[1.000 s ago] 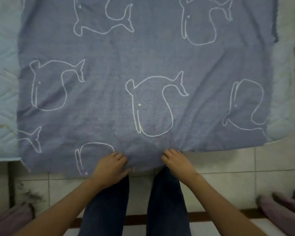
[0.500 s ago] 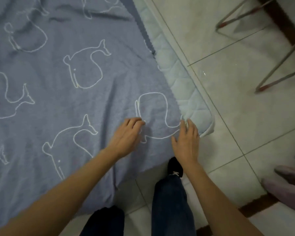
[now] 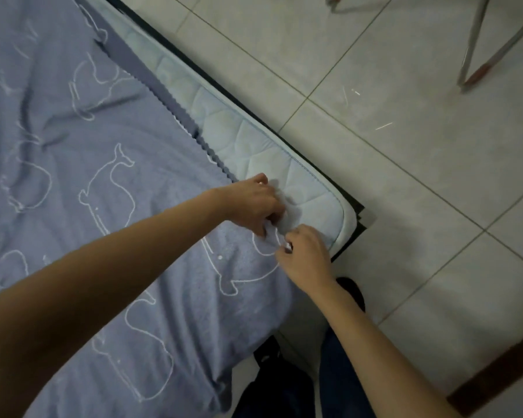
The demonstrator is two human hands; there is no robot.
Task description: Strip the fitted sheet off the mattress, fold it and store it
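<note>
Pinching the corner of the fitted sheet (image 3: 109, 188) at the near right corner of the mattress (image 3: 248, 137), our left hand (image 3: 254, 203) and right hand (image 3: 307, 256) both clamp fabric, almost touching; the sheet's bulk spreads leftward, so we judge the pull goes that way.

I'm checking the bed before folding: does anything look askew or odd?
Yes. The sheet lies loose and creased on the mattress, its zigzag edge running across the top and leaving a bare quilted strip along the side. The left hand and right hand pinch its corner.
</note>
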